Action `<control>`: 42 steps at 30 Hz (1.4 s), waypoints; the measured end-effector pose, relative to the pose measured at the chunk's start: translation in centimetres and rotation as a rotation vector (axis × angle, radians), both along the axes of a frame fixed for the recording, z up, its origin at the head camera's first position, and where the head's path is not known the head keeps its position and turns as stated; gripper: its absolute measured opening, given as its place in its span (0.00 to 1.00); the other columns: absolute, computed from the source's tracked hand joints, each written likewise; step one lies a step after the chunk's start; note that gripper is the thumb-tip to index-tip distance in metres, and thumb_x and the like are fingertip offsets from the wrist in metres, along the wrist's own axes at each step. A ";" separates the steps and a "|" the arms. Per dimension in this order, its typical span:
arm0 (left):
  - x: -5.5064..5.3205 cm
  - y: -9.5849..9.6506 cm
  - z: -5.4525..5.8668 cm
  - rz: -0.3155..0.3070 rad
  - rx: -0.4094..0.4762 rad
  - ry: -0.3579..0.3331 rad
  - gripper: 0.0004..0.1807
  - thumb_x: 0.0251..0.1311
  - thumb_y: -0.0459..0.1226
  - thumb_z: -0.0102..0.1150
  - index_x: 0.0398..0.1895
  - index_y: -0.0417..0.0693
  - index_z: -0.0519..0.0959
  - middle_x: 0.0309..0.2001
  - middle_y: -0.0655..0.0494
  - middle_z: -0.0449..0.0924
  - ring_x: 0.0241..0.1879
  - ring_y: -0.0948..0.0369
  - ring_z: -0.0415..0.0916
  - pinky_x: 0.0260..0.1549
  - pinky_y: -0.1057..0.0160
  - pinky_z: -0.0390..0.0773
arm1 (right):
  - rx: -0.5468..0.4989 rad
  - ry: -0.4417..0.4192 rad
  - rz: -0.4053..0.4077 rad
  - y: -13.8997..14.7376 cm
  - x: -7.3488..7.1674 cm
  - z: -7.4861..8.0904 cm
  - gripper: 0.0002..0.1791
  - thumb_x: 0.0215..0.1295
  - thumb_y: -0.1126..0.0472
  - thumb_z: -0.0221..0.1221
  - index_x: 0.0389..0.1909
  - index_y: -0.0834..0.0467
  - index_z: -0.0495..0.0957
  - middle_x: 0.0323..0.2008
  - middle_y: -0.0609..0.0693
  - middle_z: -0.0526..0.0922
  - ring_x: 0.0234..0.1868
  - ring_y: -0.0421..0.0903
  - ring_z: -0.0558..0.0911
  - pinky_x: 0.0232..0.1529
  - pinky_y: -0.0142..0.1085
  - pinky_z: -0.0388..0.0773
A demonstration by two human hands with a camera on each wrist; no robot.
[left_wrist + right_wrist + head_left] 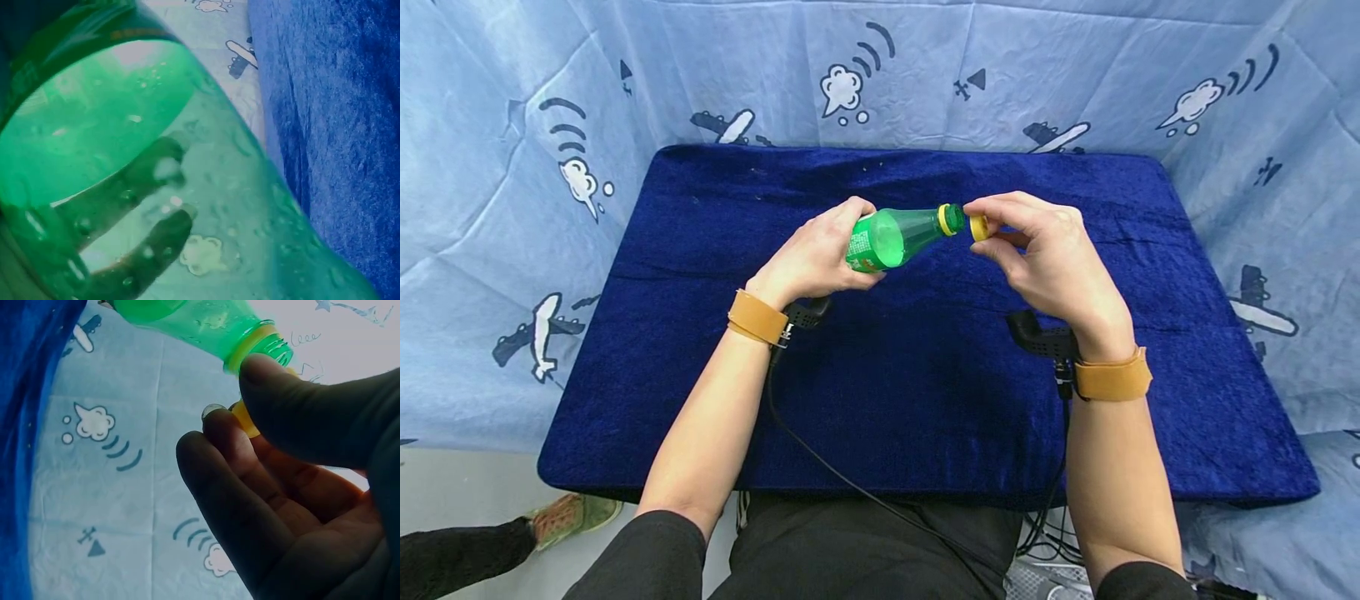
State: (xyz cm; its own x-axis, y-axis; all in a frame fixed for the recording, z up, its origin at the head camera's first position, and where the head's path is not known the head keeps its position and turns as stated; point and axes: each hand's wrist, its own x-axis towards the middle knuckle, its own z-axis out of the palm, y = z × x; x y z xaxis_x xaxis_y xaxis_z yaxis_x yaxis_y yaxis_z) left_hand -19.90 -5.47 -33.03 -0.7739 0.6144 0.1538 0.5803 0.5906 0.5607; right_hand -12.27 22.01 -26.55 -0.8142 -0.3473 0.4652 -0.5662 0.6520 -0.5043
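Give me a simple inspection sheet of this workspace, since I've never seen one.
Surface: dark blue cloth with soft creases.
Job's things: green bottle, tilted, uncapped, liquid inside; yellow cap just apart from its mouth.
Clutter: nothing seen.
Left hand: grips the bottle's body.
Right hand: pinches the cap between thumb and fingers.
Cables: a dark left cable and right cable run down from the wrist devices.
Surroundings: light blue curtain with aeroplane prints; a shoe at lower left.

There are one bottle, one cap, two wristbands.
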 end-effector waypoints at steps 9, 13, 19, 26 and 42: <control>0.1 -0.2 0.0 0.017 0.069 0.030 0.37 0.50 0.43 0.79 0.60 0.42 0.70 0.50 0.47 0.78 0.47 0.51 0.76 0.53 0.51 0.76 | -0.009 -0.015 -0.013 0.4 0.2 -0.2 0.18 0.59 0.78 0.69 0.50 0.64 0.85 0.39 0.55 0.84 0.40 0.35 0.76 0.47 0.14 0.74; 0.0 -0.4 0.0 0.021 0.091 0.047 0.37 0.50 0.43 0.79 0.60 0.41 0.71 0.50 0.46 0.79 0.47 0.51 0.77 0.53 0.51 0.77 | -0.010 -0.028 -0.025 0.6 0.2 -0.1 0.18 0.60 0.77 0.68 0.51 0.64 0.85 0.41 0.55 0.84 0.41 0.36 0.76 0.47 0.14 0.73; 0.0 -0.5 -0.1 0.043 0.073 0.051 0.38 0.50 0.45 0.79 0.61 0.42 0.70 0.50 0.46 0.79 0.47 0.51 0.77 0.51 0.50 0.77 | -0.005 -0.031 -0.036 0.7 0.3 -0.2 0.18 0.61 0.77 0.68 0.52 0.64 0.85 0.42 0.55 0.85 0.41 0.36 0.76 0.48 0.14 0.73; -0.2 -0.5 -0.2 0.060 0.088 0.057 0.39 0.50 0.45 0.79 0.62 0.42 0.71 0.50 0.46 0.79 0.47 0.50 0.77 0.51 0.49 0.78 | 0.002 -0.041 -0.045 0.9 0.3 -0.4 0.17 0.62 0.76 0.67 0.52 0.63 0.85 0.43 0.55 0.85 0.41 0.35 0.76 0.48 0.14 0.73; -0.5 -0.4 -0.5 0.085 0.140 0.046 0.41 0.50 0.45 0.79 0.64 0.41 0.70 0.53 0.45 0.80 0.49 0.49 0.79 0.53 0.50 0.78 | -0.008 -0.067 -0.070 1.6 0.5 -1.0 0.18 0.60 0.78 0.67 0.51 0.65 0.85 0.39 0.55 0.83 0.40 0.31 0.75 0.47 0.14 0.73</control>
State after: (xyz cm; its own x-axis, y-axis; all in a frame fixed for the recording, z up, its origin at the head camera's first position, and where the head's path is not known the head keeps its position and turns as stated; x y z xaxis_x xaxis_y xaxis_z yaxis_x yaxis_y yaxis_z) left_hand -20.44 -5.90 -33.52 -0.8123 0.5171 0.2697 0.5585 0.5564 0.6153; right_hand -11.79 23.64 -27.52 -0.8658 -0.2851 0.4113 -0.4843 0.6843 -0.5451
